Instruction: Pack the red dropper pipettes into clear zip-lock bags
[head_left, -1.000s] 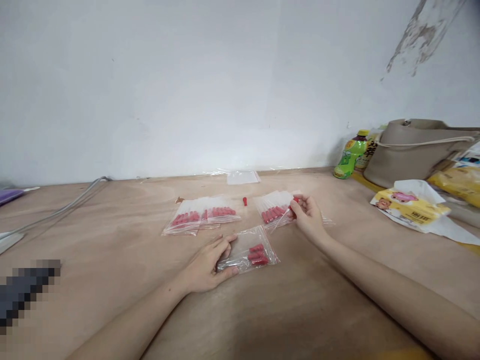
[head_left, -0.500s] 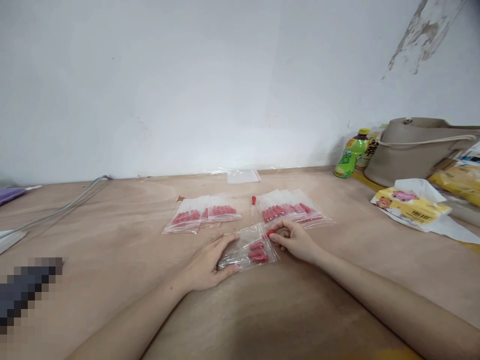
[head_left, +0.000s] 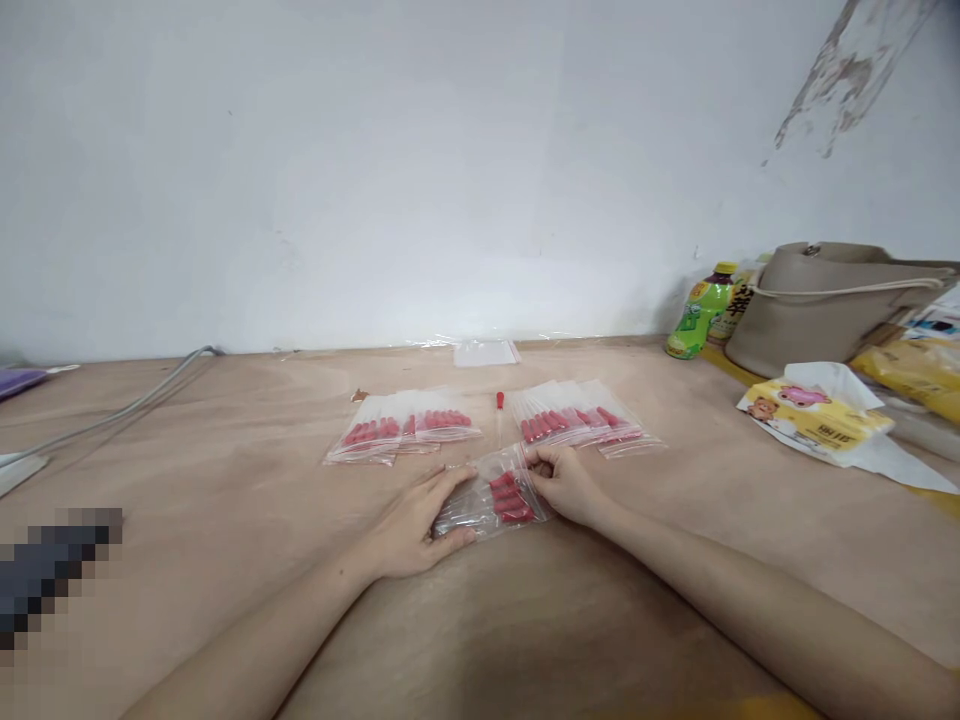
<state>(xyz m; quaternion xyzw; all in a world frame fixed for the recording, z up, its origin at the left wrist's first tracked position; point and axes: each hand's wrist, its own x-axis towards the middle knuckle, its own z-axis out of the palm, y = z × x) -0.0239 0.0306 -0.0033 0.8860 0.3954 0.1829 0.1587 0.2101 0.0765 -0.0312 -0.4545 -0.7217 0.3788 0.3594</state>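
Note:
A clear zip bag (head_left: 487, 515) lies on the table between my hands, holding several droppers with red bulbs (head_left: 511, 497) side by side near its right end. My left hand (head_left: 420, 525) grips the bag's left end, with thumb and fingers along opposite edges. At the bag's right end, the fingers of my right hand (head_left: 559, 482) are pinched together on its edge; their tips are partly hidden. Just beyond the bag lies one loose dropper (head_left: 500, 402), red bulb pointing away. Filled zip bags with red-bulbed droppers overlap in a left group (head_left: 405, 425) and a right group (head_left: 581, 415).
Against the wall lies a flat stack of plastic bags (head_left: 486, 353). A green bottle (head_left: 699, 315), a taupe bag (head_left: 802, 310) and a tissue pack (head_left: 817, 415) occupy the right side. A grey cable (head_left: 150, 395) and a dark pixelated object (head_left: 56, 570) are at left.
My right hand has moved slightly left to the bag's edge. The red bulb that it held outside now appears inside with the others, which lie more evenly. My left hand stays put.

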